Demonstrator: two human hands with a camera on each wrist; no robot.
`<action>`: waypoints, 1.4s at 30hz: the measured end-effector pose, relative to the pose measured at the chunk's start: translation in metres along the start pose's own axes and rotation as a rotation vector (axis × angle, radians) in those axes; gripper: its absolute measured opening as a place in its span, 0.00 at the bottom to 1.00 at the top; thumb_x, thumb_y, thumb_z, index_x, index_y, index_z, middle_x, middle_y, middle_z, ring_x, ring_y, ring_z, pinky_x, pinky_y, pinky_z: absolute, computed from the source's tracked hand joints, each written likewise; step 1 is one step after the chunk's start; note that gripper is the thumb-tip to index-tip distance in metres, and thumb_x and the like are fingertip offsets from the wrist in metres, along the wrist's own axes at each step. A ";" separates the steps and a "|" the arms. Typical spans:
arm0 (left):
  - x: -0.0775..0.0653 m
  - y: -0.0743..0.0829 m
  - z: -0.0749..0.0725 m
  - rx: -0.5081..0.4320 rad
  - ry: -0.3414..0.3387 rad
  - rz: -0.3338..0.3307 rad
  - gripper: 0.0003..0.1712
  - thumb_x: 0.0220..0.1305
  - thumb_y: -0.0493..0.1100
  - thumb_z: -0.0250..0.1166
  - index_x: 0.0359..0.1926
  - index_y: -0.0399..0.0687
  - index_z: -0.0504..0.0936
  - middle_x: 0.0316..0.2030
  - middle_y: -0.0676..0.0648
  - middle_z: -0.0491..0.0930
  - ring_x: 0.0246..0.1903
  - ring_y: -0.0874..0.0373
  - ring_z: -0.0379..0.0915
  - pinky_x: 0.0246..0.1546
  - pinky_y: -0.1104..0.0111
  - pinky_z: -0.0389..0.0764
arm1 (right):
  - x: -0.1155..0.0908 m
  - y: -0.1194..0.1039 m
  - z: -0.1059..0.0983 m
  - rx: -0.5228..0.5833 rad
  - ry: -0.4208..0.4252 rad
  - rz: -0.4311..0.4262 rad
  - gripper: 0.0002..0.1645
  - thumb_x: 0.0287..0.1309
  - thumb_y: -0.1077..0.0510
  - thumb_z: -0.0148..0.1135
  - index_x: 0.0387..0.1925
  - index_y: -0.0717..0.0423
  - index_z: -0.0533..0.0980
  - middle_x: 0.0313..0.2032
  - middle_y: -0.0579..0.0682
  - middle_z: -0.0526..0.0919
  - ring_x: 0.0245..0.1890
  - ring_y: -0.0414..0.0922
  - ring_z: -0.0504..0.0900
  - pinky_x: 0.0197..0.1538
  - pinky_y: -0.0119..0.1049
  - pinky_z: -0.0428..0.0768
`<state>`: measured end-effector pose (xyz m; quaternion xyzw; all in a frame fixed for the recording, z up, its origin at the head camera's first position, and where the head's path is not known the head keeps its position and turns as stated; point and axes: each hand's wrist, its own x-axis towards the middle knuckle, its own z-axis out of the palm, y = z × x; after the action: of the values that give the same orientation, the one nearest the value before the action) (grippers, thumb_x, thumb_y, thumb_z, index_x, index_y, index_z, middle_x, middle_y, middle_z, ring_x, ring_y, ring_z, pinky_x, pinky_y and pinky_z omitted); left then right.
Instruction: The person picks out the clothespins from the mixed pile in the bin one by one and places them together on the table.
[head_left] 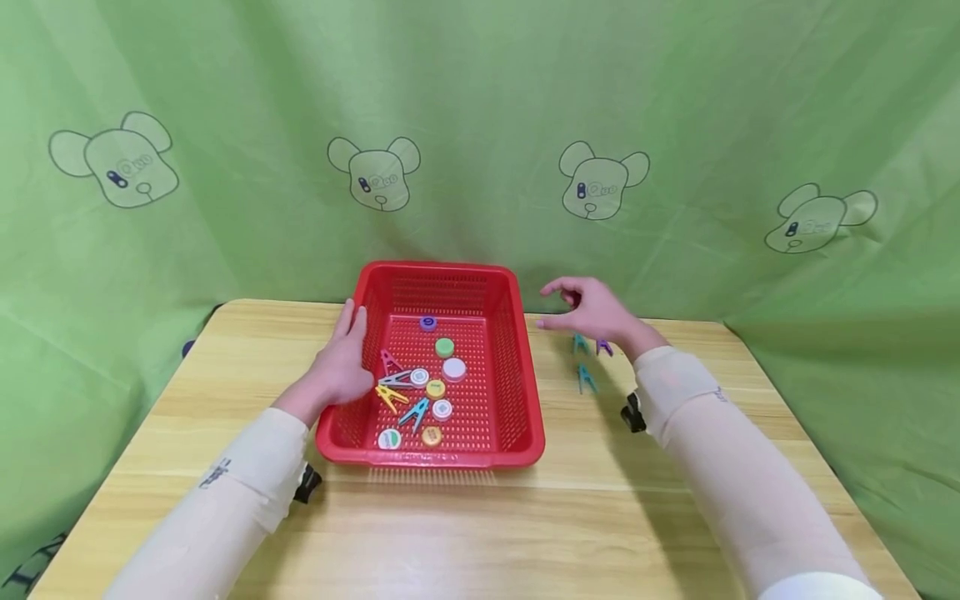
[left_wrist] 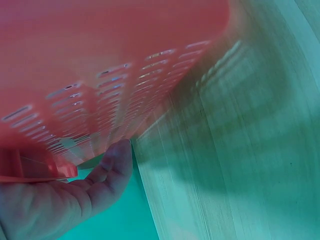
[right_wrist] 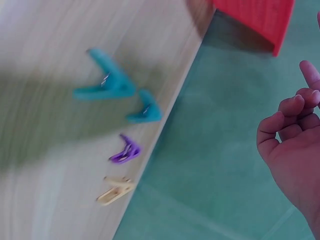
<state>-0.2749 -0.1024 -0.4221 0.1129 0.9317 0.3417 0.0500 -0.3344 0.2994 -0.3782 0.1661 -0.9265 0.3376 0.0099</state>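
Observation:
My left hand (head_left: 342,367) holds the left rim of a red plastic basket (head_left: 431,458). In the left wrist view its fingers (left_wrist: 112,167) lie along the outer side of the slotted wall. My right hand (head_left: 588,312) is raised to the right of the basket, empty, with thumb and index finger spread apart and the other fingers bent. Nearby on the table are a large teal clothespin (right_wrist: 107,80), a smaller teal clothespin (right_wrist: 146,109), a purple clothespin (right_wrist: 126,150) and a beige clothespin (right_wrist: 116,190). The beige one is hidden in the head view.
In the basket lie several bottle caps, among them a green cap (head_left: 445,347) and a white cap (head_left: 453,369), and clothespins including a yellow one (head_left: 392,397) and a blue one (head_left: 414,413). A green curtain (head_left: 480,100) hangs behind the wooden table (head_left: 420,533).

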 end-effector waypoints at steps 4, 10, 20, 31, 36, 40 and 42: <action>0.001 0.000 0.000 -0.002 -0.002 0.000 0.63 0.50 0.24 0.63 0.79 0.42 0.34 0.77 0.50 0.17 0.71 0.32 0.46 0.55 0.48 0.76 | 0.008 -0.015 0.005 0.026 -0.002 -0.002 0.32 0.45 0.48 0.81 0.53 0.50 0.81 0.26 0.51 0.65 0.27 0.47 0.63 0.35 0.42 0.69; 0.001 -0.002 -0.001 -0.010 -0.007 -0.006 0.63 0.50 0.23 0.62 0.79 0.43 0.34 0.76 0.51 0.17 0.71 0.32 0.46 0.54 0.48 0.77 | 0.019 -0.035 0.013 0.051 -0.041 -0.021 0.38 0.44 0.43 0.81 0.55 0.54 0.80 0.27 0.53 0.65 0.28 0.47 0.63 0.34 0.41 0.67; 0.001 -0.003 -0.002 -0.006 -0.005 -0.004 0.63 0.49 0.23 0.62 0.79 0.43 0.34 0.76 0.50 0.17 0.71 0.31 0.46 0.55 0.48 0.76 | 0.034 -0.063 0.030 0.074 -0.056 -0.085 0.33 0.44 0.44 0.80 0.52 0.49 0.81 0.28 0.54 0.67 0.28 0.47 0.65 0.32 0.40 0.68; 0.001 -0.002 -0.002 -0.007 -0.005 0.003 0.63 0.49 0.23 0.62 0.79 0.42 0.34 0.76 0.50 0.17 0.71 0.33 0.46 0.56 0.48 0.75 | 0.050 -0.096 0.048 0.092 -0.070 -0.124 0.31 0.44 0.45 0.81 0.51 0.48 0.81 0.31 0.56 0.69 0.33 0.48 0.67 0.35 0.40 0.70; 0.002 -0.002 -0.002 -0.024 -0.006 0.002 0.63 0.50 0.23 0.62 0.79 0.43 0.34 0.76 0.51 0.17 0.72 0.34 0.45 0.54 0.49 0.77 | 0.055 -0.110 0.059 0.124 -0.080 -0.157 0.30 0.44 0.45 0.81 0.50 0.48 0.81 0.33 0.61 0.71 0.33 0.47 0.67 0.36 0.39 0.70; 0.001 -0.002 -0.002 -0.029 -0.006 0.001 0.63 0.50 0.23 0.63 0.79 0.43 0.34 0.76 0.51 0.17 0.72 0.34 0.44 0.55 0.49 0.77 | 0.057 -0.119 0.066 0.151 -0.091 -0.165 0.29 0.45 0.44 0.80 0.49 0.46 0.81 0.34 0.60 0.70 0.34 0.46 0.67 0.36 0.38 0.70; 0.001 -0.001 -0.002 -0.027 -0.007 0.001 0.63 0.50 0.23 0.63 0.79 0.43 0.34 0.76 0.51 0.17 0.72 0.34 0.44 0.55 0.49 0.76 | 0.058 -0.123 0.068 0.162 -0.092 -0.164 0.29 0.45 0.44 0.80 0.49 0.46 0.81 0.33 0.58 0.69 0.34 0.46 0.68 0.36 0.38 0.70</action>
<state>-0.2765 -0.1041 -0.4212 0.1139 0.9267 0.3541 0.0546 -0.3439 0.1512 -0.3471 0.2569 -0.8789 0.4015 -0.0184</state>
